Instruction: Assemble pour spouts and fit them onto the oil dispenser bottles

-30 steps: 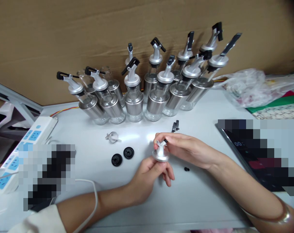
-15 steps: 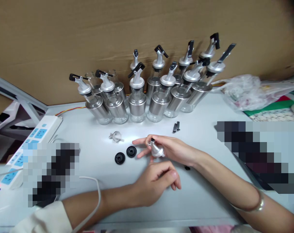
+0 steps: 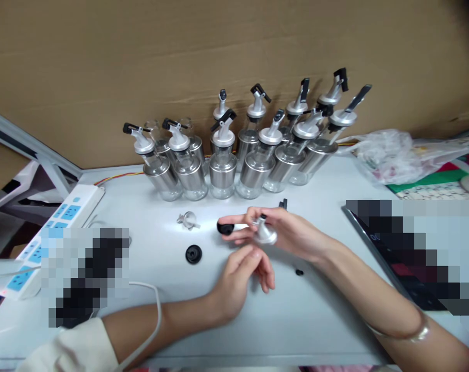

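Observation:
My right hand (image 3: 281,232) is held over the table with a silver pour spout (image 3: 265,235) in its bent fingers. A round black stopper (image 3: 225,228) is pinched between its outstretched fingertips, off the tabletop. Just below it, my left hand (image 3: 242,279) is curled with its fingers bent downward; whether anything is inside is hidden. A second black stopper (image 3: 193,254) lies flat to the left of my hands. Another silver spout (image 3: 188,220) lies on its side behind that stopper. Small black levers (image 3: 283,204) are partly covered by my right hand, and a tiny black piece (image 3: 299,272) rests near my right wrist.
Several glass bottles with metal bands (image 3: 222,175) stand at the back, most topped with silver spouts. A white power strip (image 3: 89,199) runs along the left side. A white cable (image 3: 157,305) crosses my left forearm. Plastic bags (image 3: 393,155) lie at the back right.
My right hand has picked up one black stopper from the table, keeping the silver spout in its fingers. My left hand has shifted slightly left. The view has moved a little.

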A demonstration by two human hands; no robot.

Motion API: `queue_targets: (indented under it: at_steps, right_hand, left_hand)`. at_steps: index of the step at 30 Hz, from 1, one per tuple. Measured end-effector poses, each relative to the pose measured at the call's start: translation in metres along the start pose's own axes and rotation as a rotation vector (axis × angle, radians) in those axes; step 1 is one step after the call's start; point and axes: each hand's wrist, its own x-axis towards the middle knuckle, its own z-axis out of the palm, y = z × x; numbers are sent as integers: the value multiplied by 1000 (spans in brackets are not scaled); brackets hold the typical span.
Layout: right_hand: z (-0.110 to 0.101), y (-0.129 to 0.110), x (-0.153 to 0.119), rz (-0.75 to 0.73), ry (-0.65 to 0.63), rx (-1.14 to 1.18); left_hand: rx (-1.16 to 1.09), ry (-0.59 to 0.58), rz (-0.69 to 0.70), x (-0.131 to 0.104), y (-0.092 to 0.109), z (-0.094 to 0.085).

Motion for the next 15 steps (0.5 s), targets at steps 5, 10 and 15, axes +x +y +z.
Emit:
queue_targets:
  at_steps: [5,10,15]
  right_hand:
    - [-14,-19,-26,-52,-29,-134]
    - [-16,-28,-38,-22,-123,-354]
    - [-17,-33,-44,40,-305,-442]
  left_hand:
    - [-83,122,26,1,3,0]
    - [-41,147,22,2,1,-2]
    - [-17,164,15,1,-2,-2]
